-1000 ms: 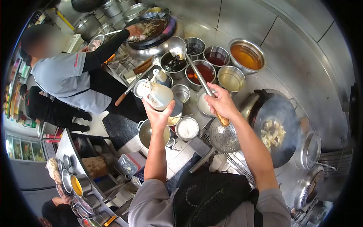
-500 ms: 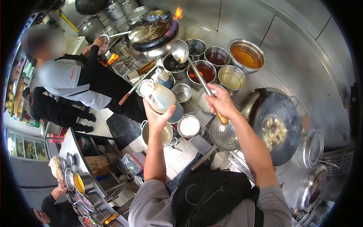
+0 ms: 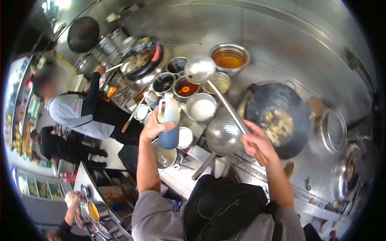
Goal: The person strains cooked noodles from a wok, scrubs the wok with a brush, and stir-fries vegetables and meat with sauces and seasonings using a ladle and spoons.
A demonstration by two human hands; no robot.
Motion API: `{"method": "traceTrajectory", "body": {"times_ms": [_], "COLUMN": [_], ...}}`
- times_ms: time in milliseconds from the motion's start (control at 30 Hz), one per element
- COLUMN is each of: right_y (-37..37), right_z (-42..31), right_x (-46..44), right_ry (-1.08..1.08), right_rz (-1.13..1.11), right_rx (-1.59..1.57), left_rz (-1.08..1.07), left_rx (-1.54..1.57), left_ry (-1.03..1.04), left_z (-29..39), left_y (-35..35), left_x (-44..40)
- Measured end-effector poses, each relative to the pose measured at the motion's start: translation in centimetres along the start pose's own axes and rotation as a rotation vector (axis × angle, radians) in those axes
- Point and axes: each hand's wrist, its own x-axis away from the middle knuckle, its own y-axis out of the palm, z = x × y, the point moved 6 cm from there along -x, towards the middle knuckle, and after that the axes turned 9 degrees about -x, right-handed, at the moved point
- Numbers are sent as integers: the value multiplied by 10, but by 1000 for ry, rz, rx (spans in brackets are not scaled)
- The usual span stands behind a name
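Observation:
My left hand (image 3: pixel 152 127) is wrapped round the handle of a translucent plastic jug (image 3: pixel 172 114), pale above and dark in its lower part. In my right hand (image 3: pixel 258 140) is the wooden grip of a metal ladle (image 3: pixel 200 69). The ladle's bowl reaches up and left over the metal sauce pots. Right of that hand a dark wok (image 3: pixel 292 102) holds pale chopped food (image 3: pixel 278 124). A perforated strainer (image 3: pixel 225 137) lies left of my right hand. Just beyond the jug stands a pot of white contents (image 3: pixel 201 109).
A pot of amber liquid (image 3: pixel 229 57) stands at the back, near a pot of red liquid (image 3: pixel 185 86). A co-worker (image 3: pixel 78 112) works at another wok (image 3: pixel 155 74) on the left. Lower left, a person's hand is among several pans. A lidded pot (image 3: pixel 331 130) stands at right.
The jug has gone from tilted to nearly upright. My right hand has moved right and down with the ladle. The view has shifted, and the strainer shows more fully.

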Motion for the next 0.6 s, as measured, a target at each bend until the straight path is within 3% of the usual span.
{"method": "traceTrajectory", "body": {"times_ms": [100, 167, 200, 233, 300, 433, 467, 533, 600], "right_y": [-53, -94, -124, -117, -152, -166, -160, -157, -157], "right_z": [-17, -17, -9, -19, -11, -3, -7, 0, 10], "right_x": [121, 198, 229, 256, 296, 341, 348, 351, 350], "right_ry": [-69, -93, -104, -342, -203, -345, -347, -20, -113], "right_rz": [201, 424, 549, 609, 828, 735, 741, 717, 635], "right_rx": [72, 339, 644, 1421, 1552, 1449, 1450, 931, 739], "left_rz": [-284, -491, -588, -683, -849, -1197, -1199, -1277, -1294], "left_rx": [-148, -369, -455, -497, -574, -761, -762, -1042, -1060], "left_ry": [-103, -205, -198, -256, -311, -333, -327, -328, -263], "left_z": [0, 26, 6, 26, 42, 47, 51, 45, 37], "left_y": [44, 94, 112, 148, 214, 331, 356, 389, 411], "left_x": [-25, -38, -56, -57, -63, -68, -70, -73, -75]}}
